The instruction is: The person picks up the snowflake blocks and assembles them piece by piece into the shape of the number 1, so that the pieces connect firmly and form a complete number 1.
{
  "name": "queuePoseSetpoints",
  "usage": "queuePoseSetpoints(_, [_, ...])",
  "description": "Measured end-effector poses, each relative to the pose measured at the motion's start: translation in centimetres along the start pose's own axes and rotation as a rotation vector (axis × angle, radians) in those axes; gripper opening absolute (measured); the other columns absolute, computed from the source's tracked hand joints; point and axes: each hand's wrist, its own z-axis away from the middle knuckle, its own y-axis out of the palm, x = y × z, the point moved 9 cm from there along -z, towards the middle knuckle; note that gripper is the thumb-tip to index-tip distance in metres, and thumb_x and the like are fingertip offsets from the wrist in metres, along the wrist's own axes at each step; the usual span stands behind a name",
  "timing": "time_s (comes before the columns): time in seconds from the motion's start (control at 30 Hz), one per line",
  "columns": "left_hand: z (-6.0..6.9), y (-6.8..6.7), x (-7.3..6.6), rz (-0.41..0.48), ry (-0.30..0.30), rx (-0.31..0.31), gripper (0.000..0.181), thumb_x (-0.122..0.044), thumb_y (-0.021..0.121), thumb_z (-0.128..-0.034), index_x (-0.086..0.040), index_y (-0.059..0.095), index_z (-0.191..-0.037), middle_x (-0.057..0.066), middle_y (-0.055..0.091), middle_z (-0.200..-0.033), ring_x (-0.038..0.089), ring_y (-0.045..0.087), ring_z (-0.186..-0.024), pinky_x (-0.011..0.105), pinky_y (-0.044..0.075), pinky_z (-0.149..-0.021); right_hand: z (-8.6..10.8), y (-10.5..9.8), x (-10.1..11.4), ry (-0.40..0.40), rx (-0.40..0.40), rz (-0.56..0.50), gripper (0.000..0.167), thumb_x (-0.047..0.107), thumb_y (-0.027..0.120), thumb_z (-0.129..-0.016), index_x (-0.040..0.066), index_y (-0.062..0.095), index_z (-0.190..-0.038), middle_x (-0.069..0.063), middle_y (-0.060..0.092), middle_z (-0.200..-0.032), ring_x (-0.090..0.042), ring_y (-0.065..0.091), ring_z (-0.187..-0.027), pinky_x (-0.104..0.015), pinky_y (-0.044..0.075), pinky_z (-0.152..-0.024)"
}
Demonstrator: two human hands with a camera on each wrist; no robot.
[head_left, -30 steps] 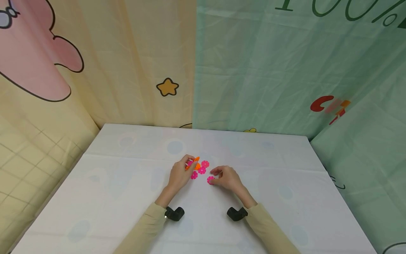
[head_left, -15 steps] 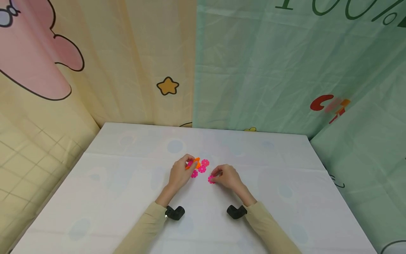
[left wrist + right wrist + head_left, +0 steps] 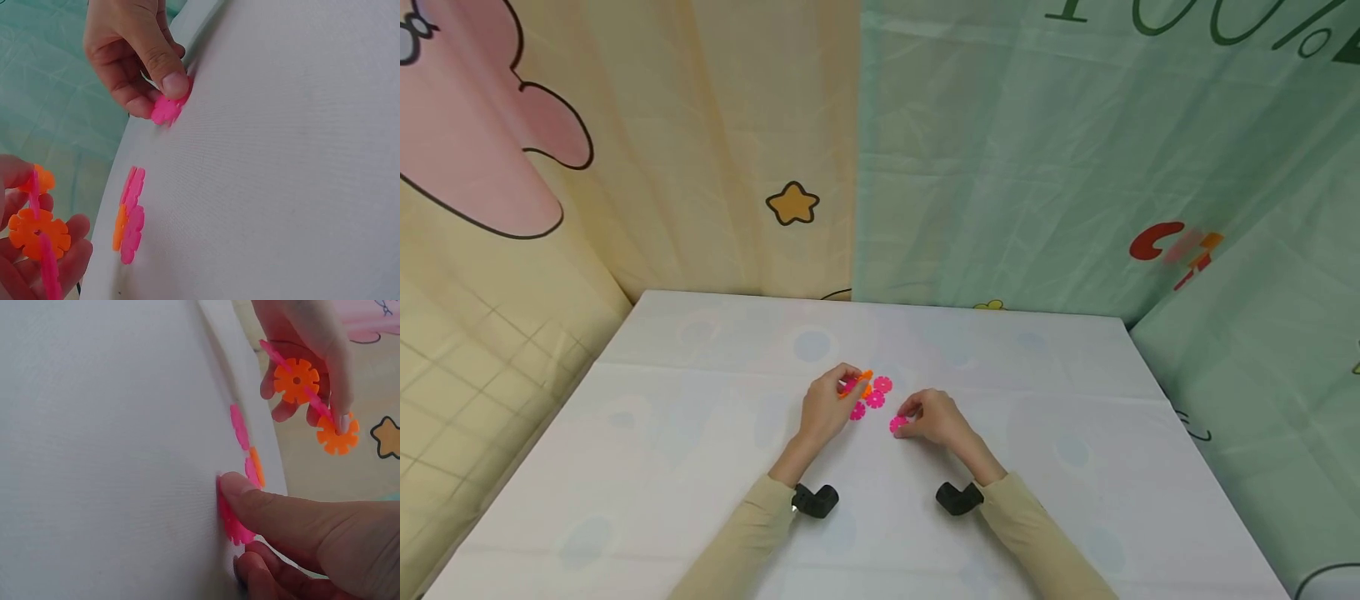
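Observation:
My left hand [image 3: 823,410] holds a small chain of slotted flower-shaped plastic discs above the table. In the right wrist view an orange disc [image 3: 296,392] and a second orange disc [image 3: 338,444] alternate with pink ones, slotted into each other at angles. Between thumb and fingers my right hand [image 3: 943,420] pinches a single pink disc [image 3: 235,526] at the tabletop; whether it still touches the cloth I cannot tell. Between the hands lie loose discs: a pink disc [image 3: 883,384], another pink disc [image 3: 876,400] and a third pink disc [image 3: 857,412], with an orange disc [image 3: 868,392] beside them.
A white cloth with pale spots covers the table [image 3: 700,467]. Curtains, a yellow one [image 3: 730,150] and a green one [image 3: 1000,167], hang behind its far edge. A black wrist camera [image 3: 815,502] sits on the left wrist, and another black camera [image 3: 959,499] on the right.
Both hands stay almost in place. The pink disc in my right hand shifts slightly under the fingers, and the chain in my left hand tilts a little. The loose discs lie as before.

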Motion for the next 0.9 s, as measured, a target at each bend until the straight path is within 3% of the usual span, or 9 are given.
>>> queuePoseSetpoints(0.13, [0.1, 0.0, -0.2, -0.01, 0.014, 0.006, 0.018, -0.023, 0.068, -0.0887, -0.012, 0.067, -0.103, 0.005, 0.07, -0.095, 0.017, 0.06, -0.079, 0.025, 0.049, -0.064, -0.3, 0.1, 0.2, -0.012, 0.031, -0.046, 0.024, 0.017, 0.084, -0.073, 0.007, 0.067, -0.088, -0.001, 0.064, -0.079, -0.013, 0.055, -0.069, -0.024, 0.047, -0.063])
queuePoseSetpoints(0.37, [0.2, 0.1, -0.3, -0.001, 0.013, 0.012, 0.021, -0.022, 0.069, -0.0881, -0.011, 0.067, -0.105, 0.006, 0.071, -0.096, 0.018, 0.063, -0.081, 0.023, 0.049, -0.062, -0.7, -0.4, 0.4, -0.027, 0.04, -0.106, 0.014, 0.012, 0.07, -0.086, 0.006, 0.071, -0.099, -0.003, 0.062, -0.078, -0.013, 0.055, -0.066, -0.022, 0.047, -0.06])
queuePoseSetpoints(0.67, [0.3, 0.4, -0.7, 0.002, 0.022, 0.03, 0.026, -0.023, 0.069, -0.0884, -0.01, 0.067, -0.111, 0.007, 0.07, -0.095, 0.019, 0.062, -0.084, 0.022, 0.048, -0.063, -0.9, -2.0, 1.4, -0.052, -0.073, -0.204, 0.018, 0.015, 0.065, -0.091, 0.003, 0.069, -0.103, -0.007, 0.063, -0.071, -0.016, 0.058, -0.06, -0.023, 0.047, -0.056])
queuePoseSetpoints(0.9, [0.2, 0.8, -0.7, -0.015, 0.018, 0.056, 0.017, -0.022, 0.069, -0.0883, -0.009, 0.069, -0.099, 0.007, 0.072, -0.091, 0.015, 0.058, -0.07, 0.022, 0.046, -0.058, -1.1, -3.3, 2.1, -0.075, -0.178, -0.297, 0.019, 0.014, 0.064, -0.091, 0.003, 0.069, -0.106, -0.007, 0.058, -0.066, -0.024, 0.061, -0.059, -0.022, 0.048, -0.056])
